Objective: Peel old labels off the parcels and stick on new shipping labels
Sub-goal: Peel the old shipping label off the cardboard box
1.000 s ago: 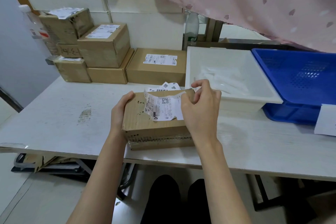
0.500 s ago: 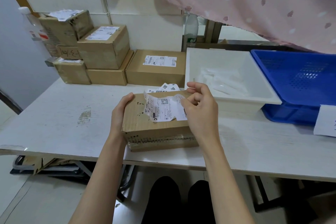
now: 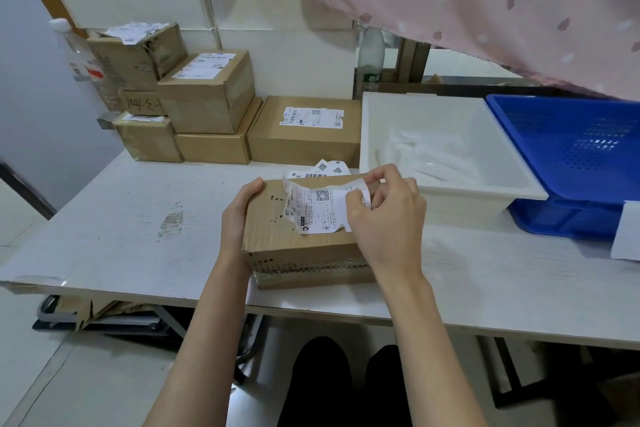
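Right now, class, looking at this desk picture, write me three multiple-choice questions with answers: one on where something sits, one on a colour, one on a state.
1. Where is the white tub?
A. Left of the stacked boxes
B. Between the flat box at the back and the basket
C. Under the table

2. What colour is the basket?
A. Blue
B. Green
C. Red

3. What state is the label on the near box in?
A. Flat and fully stuck
B. Partly peeled, left edge lifted
C. Gone entirely

Answers:
1 B: the tub has the flat box on its left and the basket on its right.
2 A: its perforated walls are blue.
3 B: the right hand pinches the label while the left hand holds the box; torn cardboard shows beside the lifted edge.
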`<state>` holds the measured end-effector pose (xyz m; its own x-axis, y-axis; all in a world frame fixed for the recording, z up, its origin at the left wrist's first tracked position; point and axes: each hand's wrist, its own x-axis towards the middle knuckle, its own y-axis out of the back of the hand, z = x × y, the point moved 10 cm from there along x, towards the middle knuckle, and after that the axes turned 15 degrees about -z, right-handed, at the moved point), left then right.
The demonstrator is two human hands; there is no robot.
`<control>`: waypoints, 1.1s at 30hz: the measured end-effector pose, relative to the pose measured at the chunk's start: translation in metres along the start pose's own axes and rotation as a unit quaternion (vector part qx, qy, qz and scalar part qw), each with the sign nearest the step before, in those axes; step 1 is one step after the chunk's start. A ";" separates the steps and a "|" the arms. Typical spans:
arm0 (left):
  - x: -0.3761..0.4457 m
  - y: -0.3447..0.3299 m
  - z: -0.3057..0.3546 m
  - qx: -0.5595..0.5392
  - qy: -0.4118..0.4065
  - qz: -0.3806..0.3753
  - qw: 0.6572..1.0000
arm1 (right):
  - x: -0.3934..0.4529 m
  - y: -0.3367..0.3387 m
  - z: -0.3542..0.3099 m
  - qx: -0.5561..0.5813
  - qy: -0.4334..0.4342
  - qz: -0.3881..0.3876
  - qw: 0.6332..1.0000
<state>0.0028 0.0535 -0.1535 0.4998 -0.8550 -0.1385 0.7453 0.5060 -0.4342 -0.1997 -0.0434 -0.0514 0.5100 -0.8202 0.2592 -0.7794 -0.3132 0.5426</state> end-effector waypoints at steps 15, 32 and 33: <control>0.000 -0.002 0.002 0.008 -0.005 -0.011 1.000 | -0.004 -0.005 0.000 0.195 0.022 -0.068 0.978; 0.002 -0.001 -0.002 -0.021 0.006 -0.011 1.000 | 0.000 -0.001 0.003 0.174 0.021 -0.054 0.983; 0.001 0.000 -0.002 -0.020 0.007 -0.010 1.000 | 0.001 -0.002 0.003 0.162 0.024 -0.067 0.984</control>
<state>0.0024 0.0518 -0.1553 0.4791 -0.8662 -0.1418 0.7361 0.4845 -0.4726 -0.1987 -0.0446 -0.0546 0.6267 -0.7403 0.2434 -0.7750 -0.5594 0.2940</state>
